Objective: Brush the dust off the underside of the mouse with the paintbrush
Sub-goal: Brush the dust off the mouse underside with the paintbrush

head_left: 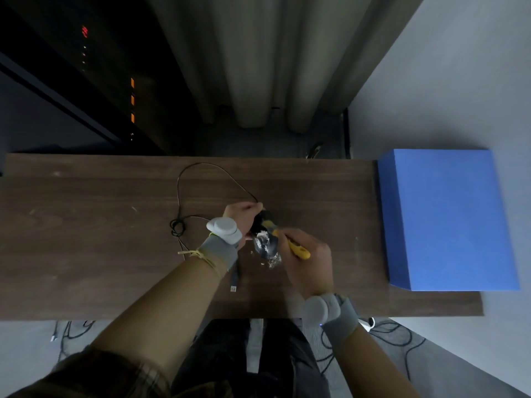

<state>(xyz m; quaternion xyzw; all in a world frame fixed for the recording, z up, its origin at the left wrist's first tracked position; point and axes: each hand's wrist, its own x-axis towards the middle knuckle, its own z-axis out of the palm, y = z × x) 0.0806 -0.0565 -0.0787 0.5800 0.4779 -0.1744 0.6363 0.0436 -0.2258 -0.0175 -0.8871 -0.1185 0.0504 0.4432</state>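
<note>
Nearest the camera, the right hand (309,262) has its grip closed round the yellow handle of the paintbrush (290,243), angled so the bristles reach the mouse (263,234). That mouse sits at mid-bench (86,239), turned belly-up, seemingly so its dusty white-flecked underside faces the brush. Left hand (244,218) has its grip closed on the mouse's far end, probably steadying it, while the cable (201,168) loops away behind.

Black mouse (258,225) is sitting tilted mid-table, white dust showing underneath; yellow-handled paintbrush (290,243) is lying angled, bristles touching it.
</note>
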